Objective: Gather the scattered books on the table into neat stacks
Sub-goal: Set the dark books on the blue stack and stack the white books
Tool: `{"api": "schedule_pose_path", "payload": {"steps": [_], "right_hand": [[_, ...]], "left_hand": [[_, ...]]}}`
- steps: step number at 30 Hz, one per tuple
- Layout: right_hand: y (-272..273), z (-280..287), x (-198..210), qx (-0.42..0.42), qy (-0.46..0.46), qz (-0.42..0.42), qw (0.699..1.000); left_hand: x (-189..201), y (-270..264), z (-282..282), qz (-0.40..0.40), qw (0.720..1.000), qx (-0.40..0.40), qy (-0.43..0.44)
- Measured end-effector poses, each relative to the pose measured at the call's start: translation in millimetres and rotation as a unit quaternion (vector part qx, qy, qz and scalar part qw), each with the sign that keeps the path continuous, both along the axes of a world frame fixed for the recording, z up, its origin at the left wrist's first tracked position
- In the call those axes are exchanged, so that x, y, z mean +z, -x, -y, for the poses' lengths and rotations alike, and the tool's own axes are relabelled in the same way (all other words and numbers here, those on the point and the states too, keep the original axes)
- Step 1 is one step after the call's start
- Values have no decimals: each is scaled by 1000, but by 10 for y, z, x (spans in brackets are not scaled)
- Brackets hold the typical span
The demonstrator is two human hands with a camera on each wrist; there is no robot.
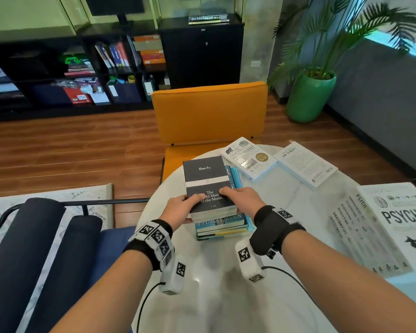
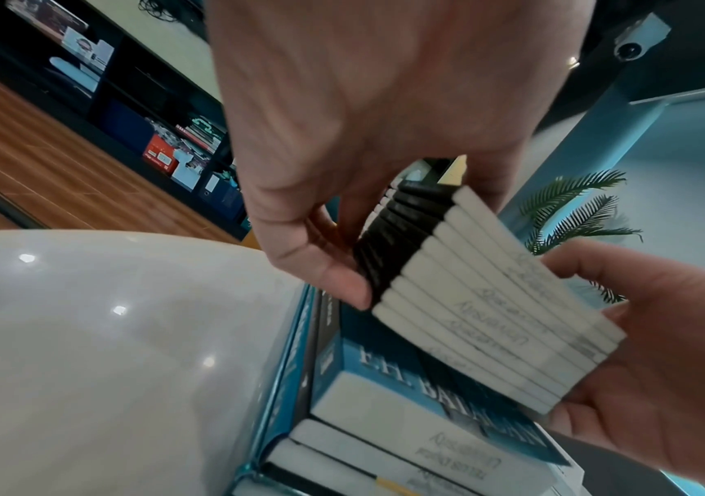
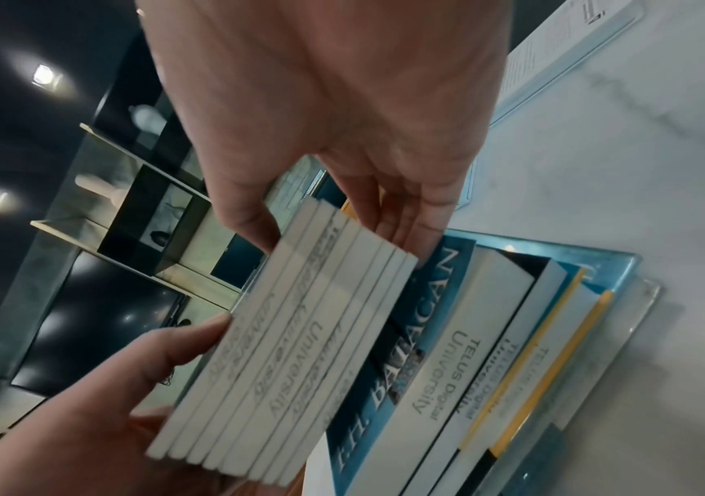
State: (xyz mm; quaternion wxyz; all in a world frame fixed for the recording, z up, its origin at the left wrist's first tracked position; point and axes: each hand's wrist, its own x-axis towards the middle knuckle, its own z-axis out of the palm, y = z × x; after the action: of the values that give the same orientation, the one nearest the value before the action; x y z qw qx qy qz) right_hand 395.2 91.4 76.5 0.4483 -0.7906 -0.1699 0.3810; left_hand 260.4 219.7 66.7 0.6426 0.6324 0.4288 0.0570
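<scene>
**Bundle of thin black paperbacks held over the blue stack**

A bundle of thin black-covered paperbacks point(image 1: 208, 186), topped by a cover reading "The Old Man of the Moon", is gripped at its near end by both hands. The left hand point(image 1: 180, 209) is curled round the bundle's left near corner, thumb on the cover and fingers point(image 2: 333, 278) against the black spines. The right hand point(image 1: 244, 199) is closed on the right side, thumb on top and fingers point(image 3: 409, 214) along the page edges. The bundle is held just above, or partly resting on, a stack of blue and white books point(image 1: 222, 225) on the round white marble desk point(image 1: 286, 195); which of the two cannot be told.

At the far side of the desk a white "Stock Market 101" book point(image 1: 249, 158) and a pale blue-edged book lying back cover up point(image 1: 305, 167) are seen side by side. At the right, two white "Psych 101" books point(image 1: 392, 224) are laid beside each other. An orange upholstered chair point(image 1: 209, 111) is placed beyond the desk.
</scene>
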Motion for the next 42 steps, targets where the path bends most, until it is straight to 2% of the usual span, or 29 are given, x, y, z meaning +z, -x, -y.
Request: {"api": "schedule_pose_path", "payload": {"steps": [13, 17, 19, 20, 23, 25, 28, 32, 42], "right_hand": [[29, -20, -162, -2, 90, 55, 994], [71, 44, -138, -39, 25, 5, 999], [48, 143, -141, -50, -19, -11, 998], [42, 197, -139, -38, -22, 14, 999], [50, 375, -176, 57, 46, 114, 991], [91, 452, -231, 130, 40, 173, 975], [154, 498, -325, 131, 40, 223, 965], [199, 472, -413, 97, 45, 235, 966], [220, 500, -391, 82, 23, 262, 961]], "left_hand": [[-116, -35, 53, -4, 1000, -18, 11], [-16, 75, 95, 5, 998, -68, 2], [-45, 192, 90, 19, 993, -116, -21], [-89, 256, 76, 23, 988, -147, -49], [-308, 372, 23, -28, 955, -222, -193], [-383, 346, 54, -72, 939, -214, -259], [-412, 279, 126, -103, 924, -169, -328], [-404, 255, 142, -115, 921, -152, -339], [-391, 277, 167, -116, 925, -124, -340]]}}
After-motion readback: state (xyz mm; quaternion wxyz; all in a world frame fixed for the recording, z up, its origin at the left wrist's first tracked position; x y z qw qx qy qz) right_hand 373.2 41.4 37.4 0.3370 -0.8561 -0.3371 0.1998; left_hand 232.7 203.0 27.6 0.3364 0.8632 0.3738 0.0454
